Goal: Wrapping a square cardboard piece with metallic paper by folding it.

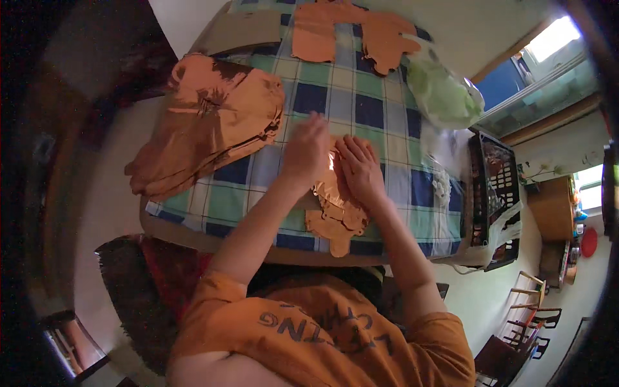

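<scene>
A flat, shiny copper-coloured foil balloon [335,216] with a scalloped outline lies near the front edge of the bed-like surface. My right hand [361,168] rests flat on its right side, fingers stretched out and pointing away from me. Beside its upper left, my left hand [308,145] is closed with the fingertips drawn together; whatever may be between them is hidden. To the left lies a big stack of similar flat foil balloons [222,116], creased and overlapping. More flat foil pieces [316,35] are spread at the far side.
A checked cloth [309,100] in blue, green and cream covers the surface. At the right are a clear plastic bag with green contents [445,93] and a black plastic crate [496,174]. A brown board-like sheet [242,29] lies far left. Chairs [529,322] stand lower right.
</scene>
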The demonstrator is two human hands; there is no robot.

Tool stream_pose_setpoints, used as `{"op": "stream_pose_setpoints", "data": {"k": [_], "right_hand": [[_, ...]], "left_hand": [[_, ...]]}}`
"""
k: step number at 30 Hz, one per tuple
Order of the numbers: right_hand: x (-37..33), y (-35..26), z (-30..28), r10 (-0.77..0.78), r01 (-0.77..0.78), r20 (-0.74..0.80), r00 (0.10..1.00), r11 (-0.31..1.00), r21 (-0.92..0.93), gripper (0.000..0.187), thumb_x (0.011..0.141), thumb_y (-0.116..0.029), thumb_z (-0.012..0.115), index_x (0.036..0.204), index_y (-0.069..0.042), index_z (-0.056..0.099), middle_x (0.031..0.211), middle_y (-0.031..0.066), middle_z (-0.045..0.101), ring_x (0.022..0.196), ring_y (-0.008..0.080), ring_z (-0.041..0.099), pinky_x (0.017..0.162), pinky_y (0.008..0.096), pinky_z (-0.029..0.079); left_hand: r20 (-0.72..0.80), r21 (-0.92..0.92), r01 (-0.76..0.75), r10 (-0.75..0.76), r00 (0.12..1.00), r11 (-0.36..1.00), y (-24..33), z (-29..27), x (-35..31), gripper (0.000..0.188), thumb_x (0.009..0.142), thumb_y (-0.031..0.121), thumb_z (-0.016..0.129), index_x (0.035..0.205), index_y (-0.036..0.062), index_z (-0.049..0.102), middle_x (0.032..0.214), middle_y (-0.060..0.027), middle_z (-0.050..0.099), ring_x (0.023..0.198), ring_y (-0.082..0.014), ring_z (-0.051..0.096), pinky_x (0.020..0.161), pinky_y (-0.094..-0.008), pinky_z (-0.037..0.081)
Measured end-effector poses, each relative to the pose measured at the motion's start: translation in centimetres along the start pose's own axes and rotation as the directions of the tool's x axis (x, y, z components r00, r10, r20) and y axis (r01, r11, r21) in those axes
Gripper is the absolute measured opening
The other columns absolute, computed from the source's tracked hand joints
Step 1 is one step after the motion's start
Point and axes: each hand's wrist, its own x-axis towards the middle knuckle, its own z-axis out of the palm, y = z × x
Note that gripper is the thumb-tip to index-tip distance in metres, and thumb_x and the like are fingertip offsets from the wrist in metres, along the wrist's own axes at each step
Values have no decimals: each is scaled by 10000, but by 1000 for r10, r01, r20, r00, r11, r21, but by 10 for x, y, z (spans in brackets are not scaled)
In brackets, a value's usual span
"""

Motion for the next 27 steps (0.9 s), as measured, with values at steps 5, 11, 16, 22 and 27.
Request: {"op": "stream_pose_setpoints", "data": {"k": [5, 11, 16, 22, 27], "right_hand": [[-4, 7, 8, -40, 40, -7, 999, 999, 34, 438, 885, -161, 518, 1303, -32, 496, 1362, 192, 488, 1307, 369, 408, 1098, 507, 277], [-7, 12, 5, -13, 11, 22, 1000, 997, 70, 437, 880, -134, 517, 1309, -54, 499, 1383, 191, 467, 1318, 372, 391, 1109, 498, 269], [-42, 0, -7, -12, 7, 58, 998, 997, 83, 418, 889, -117, 548, 1302, -56, 529, 1384, 178, 473, 1314, 355, 405, 1091, 473, 299], [-127, -49, -56, -11, -25, 214, 977, 987, 161, 410, 855, -89, 612, 1258, -36, 557, 1316, 188, 524, 1250, 355, 475, 1046, 447, 373], [-127, -39, -74, 241, -353, 267, 933, 762, 544, 331, 872, -78, 614, 1198, -30, 585, 1076, 160, 657, 1004, 255, 645, 874, 348, 496]], "left_hand": [[102, 235, -154, 133, 986, 960, -1, 43, -24, 448, 938, 253, 504, 1327, 30, 478, 1454, -155, 373, 1365, -309, 320, 1118, -469, 248], [97, 302, -180, 158, 983, 936, -4, 48, -38, 548, 935, 314, 505, 1404, 51, 398, 1477, -153, 328, 1378, -337, 277, 1127, -500, 204], [18, 262, -178, 179, 984, 949, -7, 51, -37, 547, 911, 316, 533, 1372, 38, 432, 1444, -155, 369, 1353, -333, 320, 1104, -513, 242], [23, 219, -172, 171, 985, 960, -3, 39, -38, 531, 891, 315, 560, 1336, 39, 470, 1420, -154, 392, 1347, -328, 330, 1097, -504, 256], [38, 196, -184, 180, 983, 963, -8, 47, -38, 514, 908, 319, 541, 1335, 41, 473, 1440, -156, 377, 1359, -330, 317, 1104, -497, 250]]}}
